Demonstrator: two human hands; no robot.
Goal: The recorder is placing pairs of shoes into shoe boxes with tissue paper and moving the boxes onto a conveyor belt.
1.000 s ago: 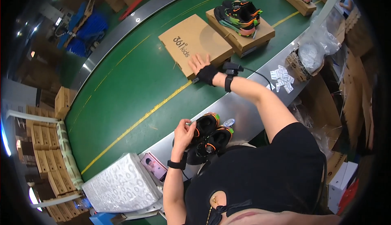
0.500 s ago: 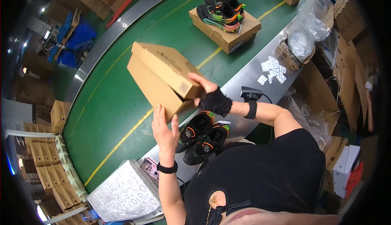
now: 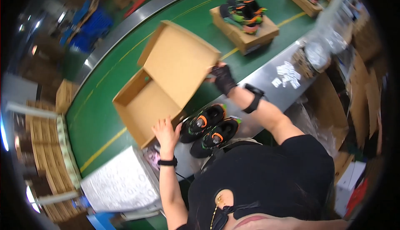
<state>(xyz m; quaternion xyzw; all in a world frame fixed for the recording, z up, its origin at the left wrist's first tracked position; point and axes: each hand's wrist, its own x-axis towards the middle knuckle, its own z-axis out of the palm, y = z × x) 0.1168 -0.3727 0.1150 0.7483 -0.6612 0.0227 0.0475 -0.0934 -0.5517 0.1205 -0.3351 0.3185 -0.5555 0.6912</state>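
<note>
A brown cardboard shoe box stands open over the green belt, its lid [image 3: 183, 55] swung up from the base [image 3: 143, 109]. The inside of the base looks bare where it shows. My left hand [image 3: 166, 135] grips the near wall of the base, fingers over the rim and thumb apart. In a black fingerless glove, my right hand [image 3: 221, 78] holds the lid by its right corner. Between my arms, a pair of black sneakers [image 3: 210, 130] with orange and green trim sits on the metal ledge, close to my body.
Farther along the green belt [image 3: 104, 80], more sneakers [image 3: 246, 15] rest on a closed shoe box [image 3: 250, 40]. White paper tags [image 3: 287, 75] lie on the metal ledge [image 3: 260, 78], near a carton holding clear plastic [image 3: 318, 55]. A silver-white patterned stack [image 3: 121, 182] stands at lower left.
The box was closed and tilted between both hands; now its lid is raised and the inside shows. My right hand has moved up and right with the lid. The view has shifted slightly.
</note>
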